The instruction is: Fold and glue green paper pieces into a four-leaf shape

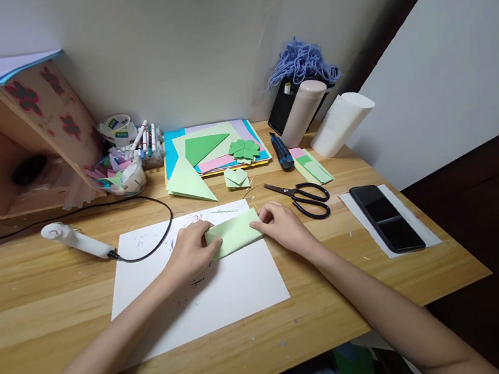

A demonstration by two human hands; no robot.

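Observation:
A pale green folded paper (pixel 236 234) is held between my two hands, just over a white sheet (pixel 240 282) marked with small ink specks. My left hand (pixel 192 249) grips its left end, thumb on top. At the other end, my right hand (pixel 282 226) pinches the right edge between thumb and fingers. Black-handled scissors (pixel 300 195) lie right of my right hand. Beyond the held paper sits a small folded pale green paper piece (pixel 236 178). A larger pale green folded triangle (pixel 188 180) lies behind my left hand.
A corded white glue gun (pixel 76 239) lies at left near a bin of scraps (pixel 119 175) and a cardboard box (pixel 49 117). Coloured sheets (pixel 172 142) with a green paper clover (pixel 244 149), a utility knife (pixel 281 152) and a paper roll (pixel 342 124) stand behind; a phone (pixel 388 218) is right.

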